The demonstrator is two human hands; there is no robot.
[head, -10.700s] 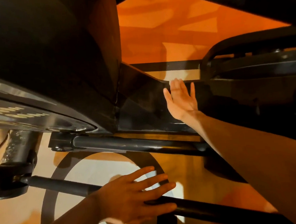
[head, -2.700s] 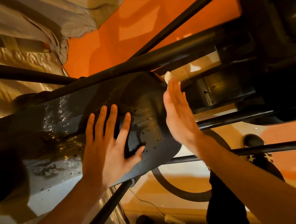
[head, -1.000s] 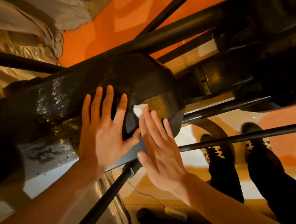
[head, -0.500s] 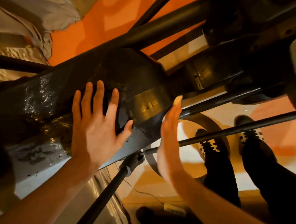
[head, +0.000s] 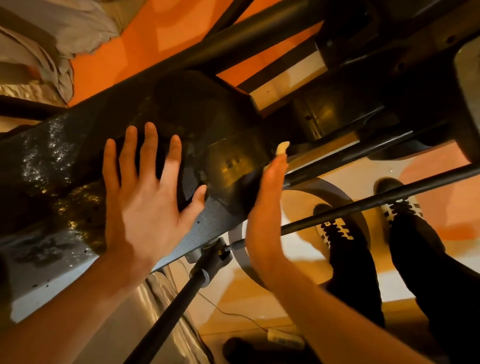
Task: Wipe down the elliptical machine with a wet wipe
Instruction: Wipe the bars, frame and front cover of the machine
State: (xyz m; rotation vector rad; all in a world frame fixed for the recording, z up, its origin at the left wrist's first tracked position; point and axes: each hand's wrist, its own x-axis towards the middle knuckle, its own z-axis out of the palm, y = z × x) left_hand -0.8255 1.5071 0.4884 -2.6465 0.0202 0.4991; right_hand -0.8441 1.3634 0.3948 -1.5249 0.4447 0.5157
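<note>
Just ahead, the elliptical machine (head: 223,118) fills the upper part of the view. Its dark, rounded housing runs slantwise from lower left to upper right, with black tubes crossing behind and beneath it. The left stretch of the housing glistens with wet speckles (head: 49,154).

The left hand (head: 147,198) lies flat on the housing, palm down. Its fingers (head: 151,148) are straight and spread and the thumb is out to the right, so it grips nothing.

The right hand (head: 264,214) is seen edge-on at the housing's lower right end, its fingers straight, held together and pressed against that end. The wet wipe (head: 283,148) shows only as a small pale tip poking out just past the right fingertips, against the machine's edge. The rest of it is hidden behind the hand, and I cannot tell whether the thumb helps to hold it.

Below the right hand a thin black bar (head: 374,199) crosses in front of two shoes (head: 334,229), dark with white stripes, under black trouser legs (head: 353,265). The orange floor (head: 168,31) has pale patches and a grey ring (head: 335,190). A thin cable leads to a small white block (head: 282,338) on the floor near the bottom edge. Crumpled grey cloth (head: 41,30) lies at the upper left.
</note>
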